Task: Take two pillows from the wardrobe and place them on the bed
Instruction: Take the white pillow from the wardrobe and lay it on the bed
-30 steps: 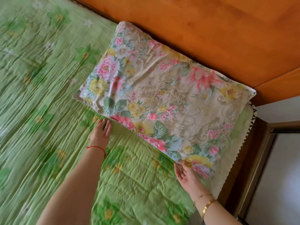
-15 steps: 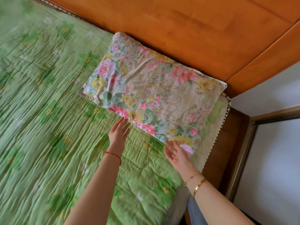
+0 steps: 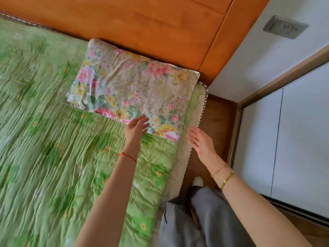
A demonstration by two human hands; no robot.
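A floral pillow (image 3: 131,88) lies flat on the bed (image 3: 53,148) against the wooden headboard (image 3: 142,27), at the bed's right corner. The bed is covered by a green flowered quilt. My left hand (image 3: 136,130) hovers open at the pillow's near edge, its fingertips just over the fabric. Open and empty too, my right hand (image 3: 200,141) is off the pillow, over the bed's right edge. Only one pillow is in view.
White sliding wardrobe doors (image 3: 293,139) in a wooden frame stand to the right. A narrow strip of wooden floor (image 3: 215,122) runs between bed and wardrobe; my leg and shoe are there. A grey wall socket (image 3: 285,26) is on the white wall.
Both hands have drawn back from the pillow's near edge and let go of it. My view has swung right and pulled back, bringing the wardrobe doors and floor into view.
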